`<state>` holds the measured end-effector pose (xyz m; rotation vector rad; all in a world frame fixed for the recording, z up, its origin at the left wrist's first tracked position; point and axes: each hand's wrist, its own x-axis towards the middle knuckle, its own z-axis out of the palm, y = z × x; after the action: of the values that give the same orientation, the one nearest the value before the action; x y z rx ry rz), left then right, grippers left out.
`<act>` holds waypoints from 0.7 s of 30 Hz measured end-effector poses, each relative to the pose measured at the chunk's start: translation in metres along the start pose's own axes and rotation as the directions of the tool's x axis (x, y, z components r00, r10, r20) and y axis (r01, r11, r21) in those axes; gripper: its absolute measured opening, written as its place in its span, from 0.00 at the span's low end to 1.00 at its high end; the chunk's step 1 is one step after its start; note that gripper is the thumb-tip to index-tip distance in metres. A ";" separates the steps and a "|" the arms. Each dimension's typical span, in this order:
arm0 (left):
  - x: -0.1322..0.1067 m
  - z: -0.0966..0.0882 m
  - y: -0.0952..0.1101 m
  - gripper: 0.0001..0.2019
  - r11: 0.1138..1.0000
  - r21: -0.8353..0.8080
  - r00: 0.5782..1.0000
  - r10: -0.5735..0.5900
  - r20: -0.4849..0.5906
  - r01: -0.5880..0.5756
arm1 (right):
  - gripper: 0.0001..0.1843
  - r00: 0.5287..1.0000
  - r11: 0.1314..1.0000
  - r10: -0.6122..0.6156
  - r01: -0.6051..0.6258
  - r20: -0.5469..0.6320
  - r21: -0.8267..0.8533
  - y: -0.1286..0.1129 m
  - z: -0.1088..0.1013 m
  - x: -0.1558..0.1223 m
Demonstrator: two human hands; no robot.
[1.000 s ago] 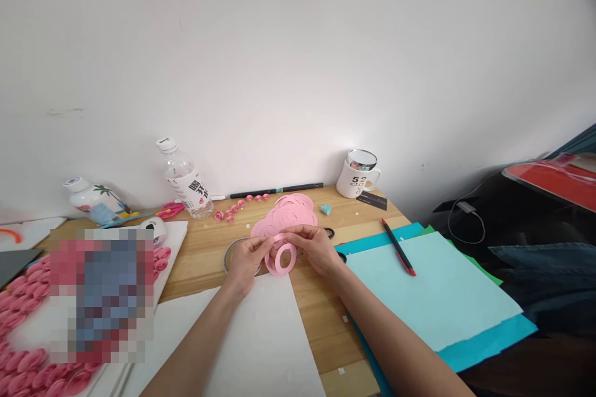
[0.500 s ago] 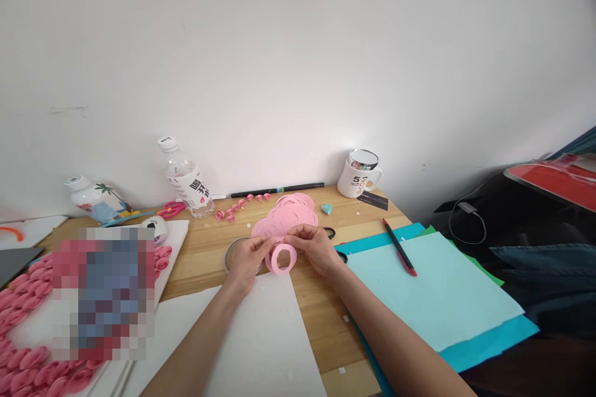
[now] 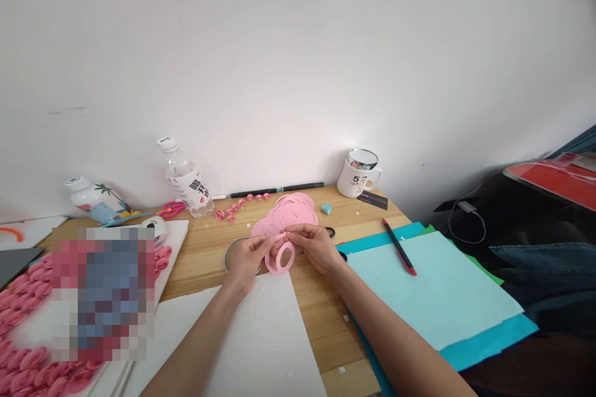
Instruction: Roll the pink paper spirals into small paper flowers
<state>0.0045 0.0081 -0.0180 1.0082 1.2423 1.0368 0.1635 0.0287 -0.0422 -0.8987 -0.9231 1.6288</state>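
Note:
Both hands meet over the middle of the wooden table (image 3: 205,254), each pinching the same pink paper spiral (image 3: 282,258), whose loops hang between the fingers. My left hand (image 3: 248,257) grips its left side with fingers curled. From the right, my right hand (image 3: 313,243) pinches the upper end of the strip. Just behind the hands lies a pile of cut pink paper spirals (image 3: 291,214). A row of small rolled pink paper roses (image 3: 239,205) sits further back.
Along the wall stand two plastic bottles (image 3: 186,180) (image 3: 95,200), a black pen (image 3: 277,190) and a white mug (image 3: 361,173). Blue paper sheets (image 3: 433,288) with a red pen (image 3: 399,247) lie right. White sheet (image 3: 261,341) in front; board of pink roses (image 3: 28,363) left.
The hanging loops of the spiral have drawn in slightly smaller and shifted a little toward my fingers. Both hands stay in nearly the same spot.

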 end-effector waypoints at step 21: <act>0.000 -0.001 0.000 0.16 1.000 0.011 1.000 0.003 0.014 -0.004 | 0.16 1.000 1.000 0.000 0.000 0.028 -0.008 0.001 -0.002 0.002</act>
<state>0.0033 0.0083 -0.0182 1.0248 1.2367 1.0251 0.1644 0.0308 -0.0447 -0.8835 -0.9498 1.6424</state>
